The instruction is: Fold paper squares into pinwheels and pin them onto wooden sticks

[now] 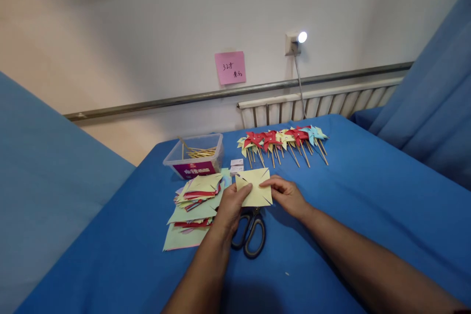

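Two bare hands hold one yellow paper square (253, 186) between them, just above a blue-covered bench (368, 206). The left hand (230, 206) pinches the sheet's left edge, thumb on top and fingers closed beneath; the right hand (287, 195) pinches the right edge with closed fingertips. The square has short cuts running in from its corners, so it looks thin, light and floppy, easy to crease or tear at those slits; it is best held at the uncut edges or middle, as both hands do now. Directly below the sheet, black-handled scissors (252, 230) lie on the bench. To the left sits a loose stack of coloured paper squares (195, 201), yellow, green and red. Behind that stands a clear plastic tub (195, 157) holding thin wooden sticks. Further back, a row of finished paper pinwheels (283, 140) on sticks lies across the bench. A pink sticky note (230, 67) is on the wall behind.
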Available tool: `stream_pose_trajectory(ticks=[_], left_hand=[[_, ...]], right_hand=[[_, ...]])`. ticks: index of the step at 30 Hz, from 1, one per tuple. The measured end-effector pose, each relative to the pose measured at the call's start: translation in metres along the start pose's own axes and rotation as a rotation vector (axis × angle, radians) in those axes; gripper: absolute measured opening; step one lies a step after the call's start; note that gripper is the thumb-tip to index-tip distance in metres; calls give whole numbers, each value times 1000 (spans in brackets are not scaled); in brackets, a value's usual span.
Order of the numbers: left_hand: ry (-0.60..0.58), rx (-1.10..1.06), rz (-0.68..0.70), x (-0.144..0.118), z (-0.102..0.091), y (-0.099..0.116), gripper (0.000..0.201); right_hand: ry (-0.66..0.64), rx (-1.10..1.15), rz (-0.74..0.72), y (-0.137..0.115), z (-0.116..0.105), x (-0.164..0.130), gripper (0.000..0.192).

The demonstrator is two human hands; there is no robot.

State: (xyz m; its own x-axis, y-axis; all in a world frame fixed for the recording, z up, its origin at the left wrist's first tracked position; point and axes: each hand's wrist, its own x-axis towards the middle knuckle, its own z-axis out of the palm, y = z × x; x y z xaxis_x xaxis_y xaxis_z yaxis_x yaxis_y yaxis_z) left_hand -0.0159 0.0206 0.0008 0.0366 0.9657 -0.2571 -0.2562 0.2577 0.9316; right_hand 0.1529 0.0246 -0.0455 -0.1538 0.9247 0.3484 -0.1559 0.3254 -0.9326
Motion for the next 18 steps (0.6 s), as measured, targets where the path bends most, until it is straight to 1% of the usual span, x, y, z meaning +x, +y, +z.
stream_pose_trajectory(ticks=[4, 6, 8, 10, 15, 18], left_hand=[[-69, 89, -8, -1, -3, 2, 44], [-59, 108, 3, -1, -3, 1, 45], [-44, 76, 22, -2, -2, 1, 46], [-57, -20, 24, -3, 1, 1, 45], [-151, -395, -46, -8, 10, 2, 32], [-208, -488, -57, -13, 17, 0, 32]], right_hand=[[-76, -18, -33, -4, -7, -1, 15], [-86, -44, -32, -5, -9, -1, 15], [-78, -88, -45, -7, -9, -1, 14], [-31, -131, -74, -9, -7, -1, 12], [146, -209, -100, -10, -2, -1, 11], [237, -198, -75, -7, -2, -1, 14]])
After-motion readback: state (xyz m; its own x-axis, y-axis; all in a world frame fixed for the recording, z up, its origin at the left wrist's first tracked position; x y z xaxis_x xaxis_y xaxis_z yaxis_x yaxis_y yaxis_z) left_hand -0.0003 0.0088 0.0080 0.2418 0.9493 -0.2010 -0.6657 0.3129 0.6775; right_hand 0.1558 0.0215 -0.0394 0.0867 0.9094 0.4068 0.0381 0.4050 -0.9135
